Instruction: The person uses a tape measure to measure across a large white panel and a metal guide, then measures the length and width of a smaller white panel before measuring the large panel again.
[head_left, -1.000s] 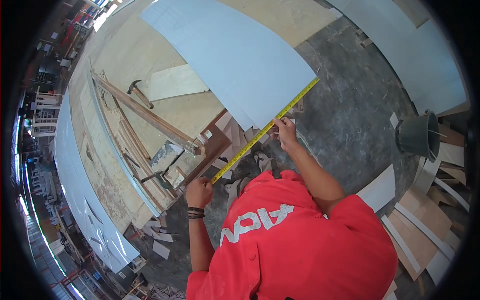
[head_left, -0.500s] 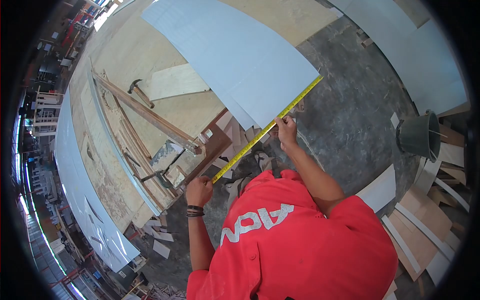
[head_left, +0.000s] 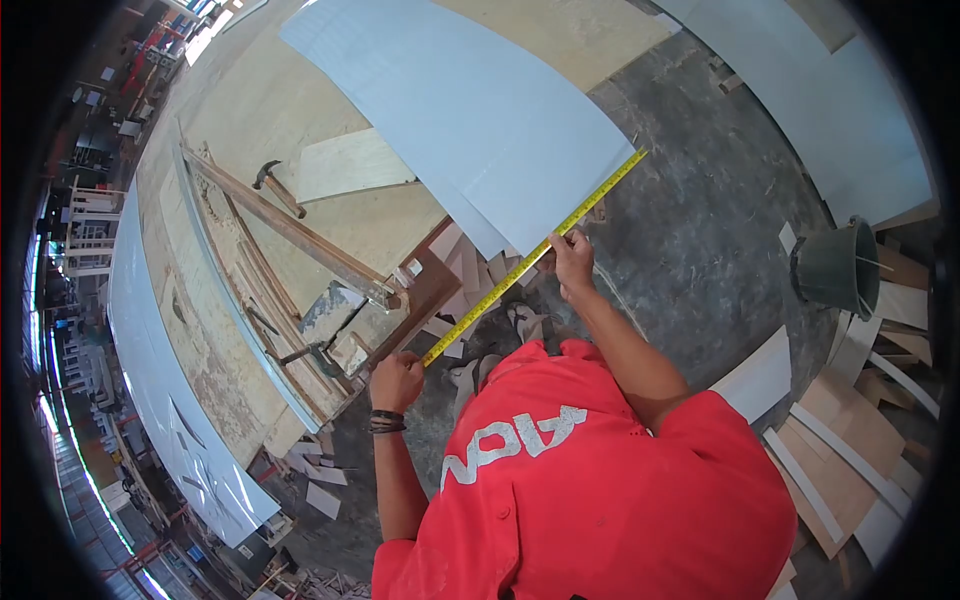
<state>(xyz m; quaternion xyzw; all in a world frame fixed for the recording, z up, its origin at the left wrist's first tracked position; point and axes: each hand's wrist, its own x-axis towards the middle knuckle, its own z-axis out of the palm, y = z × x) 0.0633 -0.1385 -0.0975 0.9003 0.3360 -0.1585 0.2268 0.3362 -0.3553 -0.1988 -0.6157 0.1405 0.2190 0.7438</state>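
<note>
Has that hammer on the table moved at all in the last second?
No. The hammer keeps the same place and angle beside the pale board, shifting neither toward it nor away.

Person in red shirt (head_left: 610, 490), seen from above. Left hand (head_left: 397, 382) curled in a fist at the near end of a yellow measuring tape (head_left: 500, 291); right hand (head_left: 572, 264) pinches it beside the near corner of a large pale sheet (head_left: 490, 130). Tape runs along the sheet's end edge to the far corner — graduations too small to read. Sheet lies on the table (head_left: 265, 120), one end overhanging. Also on the table: claw hammer (head_left: 279, 189), pale board (head_left: 350, 166), long wooden beam (head_left: 290, 228). Dark bucket (head_left: 828, 272) to the right — wood offcuts (head_left: 845, 440) near it.
</note>
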